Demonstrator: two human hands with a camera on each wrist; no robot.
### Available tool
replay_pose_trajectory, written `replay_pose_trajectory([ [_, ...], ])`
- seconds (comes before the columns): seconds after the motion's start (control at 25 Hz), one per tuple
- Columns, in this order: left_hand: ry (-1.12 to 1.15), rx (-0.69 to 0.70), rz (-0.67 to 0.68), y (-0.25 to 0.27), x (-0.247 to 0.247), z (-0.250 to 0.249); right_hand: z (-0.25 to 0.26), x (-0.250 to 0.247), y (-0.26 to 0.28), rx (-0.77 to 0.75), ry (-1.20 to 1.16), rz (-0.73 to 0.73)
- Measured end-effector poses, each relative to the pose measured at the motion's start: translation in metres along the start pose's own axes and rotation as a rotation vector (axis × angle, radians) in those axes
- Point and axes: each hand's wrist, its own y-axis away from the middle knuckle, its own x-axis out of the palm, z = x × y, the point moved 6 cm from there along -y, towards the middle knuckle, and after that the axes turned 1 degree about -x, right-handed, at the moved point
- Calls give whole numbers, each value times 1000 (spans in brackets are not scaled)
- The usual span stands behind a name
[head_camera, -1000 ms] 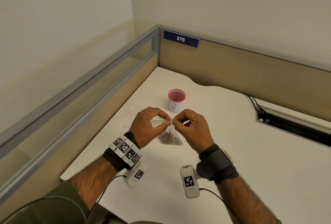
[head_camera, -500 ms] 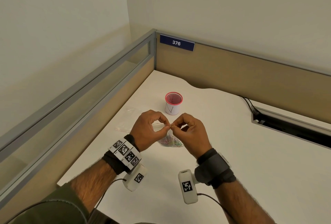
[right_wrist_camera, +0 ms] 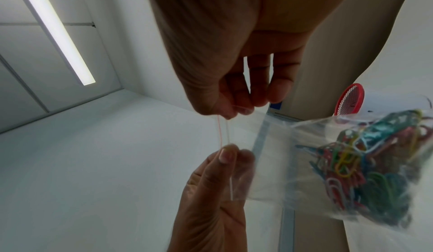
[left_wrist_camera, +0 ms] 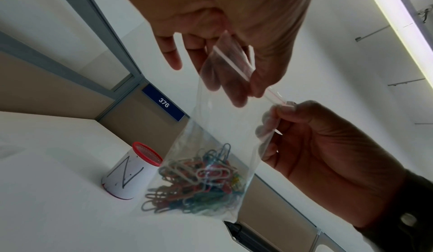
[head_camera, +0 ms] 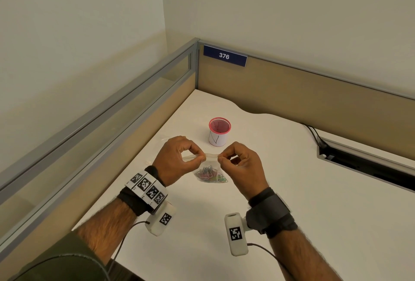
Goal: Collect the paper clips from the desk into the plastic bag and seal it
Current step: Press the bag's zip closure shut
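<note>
The left end of the plastic bag [head_camera: 210, 169] is hidden behind the left hand [head_camera: 177, 160] in the head view, and the clear film is hard to trace against the white counter [head_camera: 292, 202]. Whether the zip strip is fully pressed together cannot be told; in the right wrist view two thin lines, one pinkish, run side by side between the hands. A faint sheet of clear plastic [head_camera: 157, 150] lies on the counter beyond the left hand, its outline barely legible. The paper clips [head_camera: 210, 175] are too tangled to count: one heap of many colours sits in the bottom of the bag.

Both hands are raised above the counter, knuckles up, wrists bent inward toward each other. The left hand pinches the bag's top edge between thumb and forefinger, its other fingers curled loosely. The right hand [head_camera: 241, 163] pinches the same edge just beside it in the same manner. The bag hangs down from the two pinches, its weighted bottom near the counter; whether it touches cannot be told.

One bag, one mesh cup [head_camera: 219, 132] with a red rim and a white paper wrap, upright behind the hands. One blue sign [head_camera: 224, 56] reading 376 sits on the partition. Each wrist carries one camera on a strap.
</note>
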Motion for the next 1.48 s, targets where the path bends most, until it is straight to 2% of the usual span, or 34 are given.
replay_pose_trajectory([
  [0.24, 37, 5, -8, -2, -8, 17, -6, -9, -1, 12, -30, -30],
  [0.44, 34, -54, 47, 1, -12, 29, -11, -11, -1, 35, -82, -52],
  [0.68, 94, -46, 120, -1, -10, 32, -16, -9, -8, 36, -85, -73],
  [0.76, 129, -134, 72, 0, -20, 49, -20, -17, -13, 50, -161, -147],
  [0.84, 201, -232, -52, 3, -40, 74, -25, -36, -18, 85, -300, -220],
  [0.92, 248, -297, -145, 10, -51, 90, -27, -46, -23, 101, -313, -169],
  [0.96, 277, -314, -150, 11, -48, 93, -27, -46, -25, 104, -278, -136],
  [1.08, 445, -377, -38, 11, -10, 90, -25, -35, -31, 120, -212, -120],
  [1.24, 693, -723, 337, 20, 54, 83, -20, -10, -36, 102, -274, -71],
  [1.32, 811, -845, 448, 26, 69, 78, -12, 5, -32, 60, -247, 9],
  [1.48, 1155, -929, 312, 15, 67, 84, -8, 28, -15, -2, -174, 229],
])
